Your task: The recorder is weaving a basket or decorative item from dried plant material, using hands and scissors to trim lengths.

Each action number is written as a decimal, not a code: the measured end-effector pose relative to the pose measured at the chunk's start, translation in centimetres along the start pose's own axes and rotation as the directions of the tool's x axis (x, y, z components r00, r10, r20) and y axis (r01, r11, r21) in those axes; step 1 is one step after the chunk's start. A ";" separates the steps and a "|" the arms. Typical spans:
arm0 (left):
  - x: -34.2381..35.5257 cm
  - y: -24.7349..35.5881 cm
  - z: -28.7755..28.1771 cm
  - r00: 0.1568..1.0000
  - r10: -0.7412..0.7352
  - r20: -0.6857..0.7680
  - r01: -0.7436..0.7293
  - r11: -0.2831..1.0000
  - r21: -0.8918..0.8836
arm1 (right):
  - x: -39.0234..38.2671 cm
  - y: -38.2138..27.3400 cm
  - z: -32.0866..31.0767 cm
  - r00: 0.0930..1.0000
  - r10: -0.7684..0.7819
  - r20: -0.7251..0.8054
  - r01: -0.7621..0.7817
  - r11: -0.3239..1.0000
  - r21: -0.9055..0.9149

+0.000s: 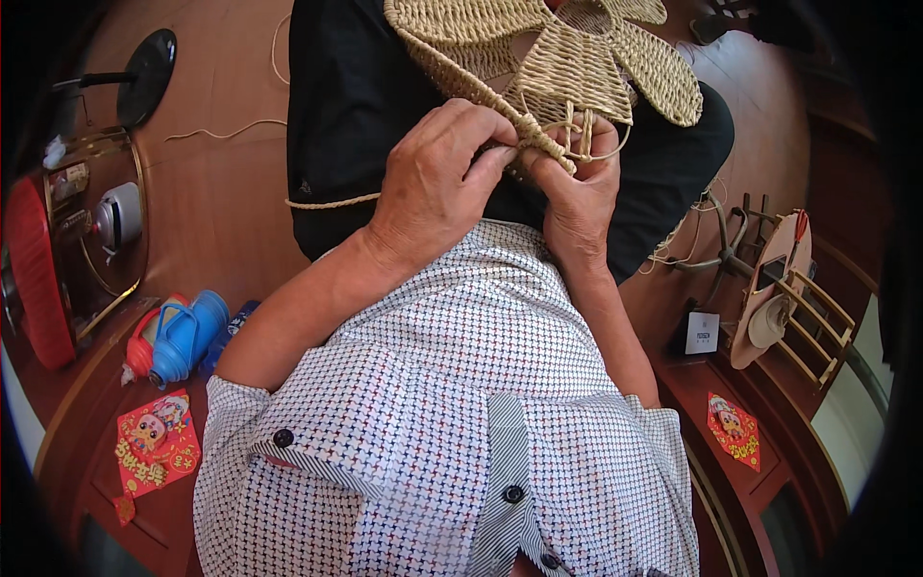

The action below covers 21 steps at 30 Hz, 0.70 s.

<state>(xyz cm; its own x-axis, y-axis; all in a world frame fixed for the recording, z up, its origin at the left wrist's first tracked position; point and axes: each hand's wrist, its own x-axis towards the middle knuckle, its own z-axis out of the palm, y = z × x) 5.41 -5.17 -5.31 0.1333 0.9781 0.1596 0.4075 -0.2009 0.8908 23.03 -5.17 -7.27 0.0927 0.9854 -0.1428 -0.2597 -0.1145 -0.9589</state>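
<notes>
Beyond the white, finely checked shirt (pixel 413 365), the left hand (pixel 433 183) and right hand (pixel 585 207), angled inward, pinch the thick edge of the tan, petal-patterned woven-straw piece (pixel 569 69) over the black-trousered lap (pixel 351 125); brown floor (pixel 216 183) spreads leftward.

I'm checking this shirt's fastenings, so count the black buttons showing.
3. One button on the striped-edged pocket; a second button on the striped front strip; a third button below that, near the picture's lower edge. More may be hidden by folds.
</notes>
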 end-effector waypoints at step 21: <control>0.6 1.2 1.2 0.998 -0.013 -0.065 0.022 0.990 0.138 | -0.1 0.6 -1.0 0.996 0.024 0.086 -0.032 0.995 0.091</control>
<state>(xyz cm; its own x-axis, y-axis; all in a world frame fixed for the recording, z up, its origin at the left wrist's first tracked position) 7.06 -4.93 -4.62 0.0692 0.9821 0.1752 0.5308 -0.1850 0.8271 23.81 -5.45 -8.03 0.0031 0.9896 -0.1439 -0.3489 -0.1338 -0.9275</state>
